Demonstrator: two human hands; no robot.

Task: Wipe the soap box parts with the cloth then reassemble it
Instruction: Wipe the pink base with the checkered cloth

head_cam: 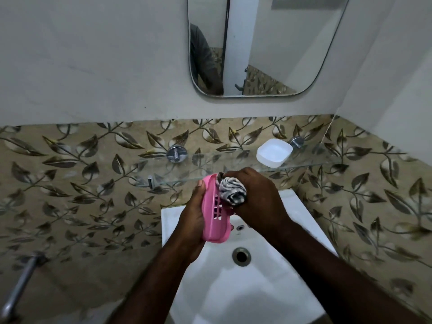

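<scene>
Left hand (195, 215) grips the pink slotted tray (215, 212) edgewise above the sink (257, 288), fingers curled behind it. Right hand (254, 197) clenches the bunched cloth (232, 191) against the tray. White soap box base (274, 152) sits on the glass shelf (210, 168), well apart.

No readable text, label or number shows anywhere.

— What do I see of the person from here?

— I get two bare forearms reaching in from the bottom edge, no sleeves, no watch or rings on the left hand (195, 220) or right hand (257, 195).

— Any clothing?

— Only in the mirror (257, 45): a grey sleeve (202, 54), dim.
</scene>
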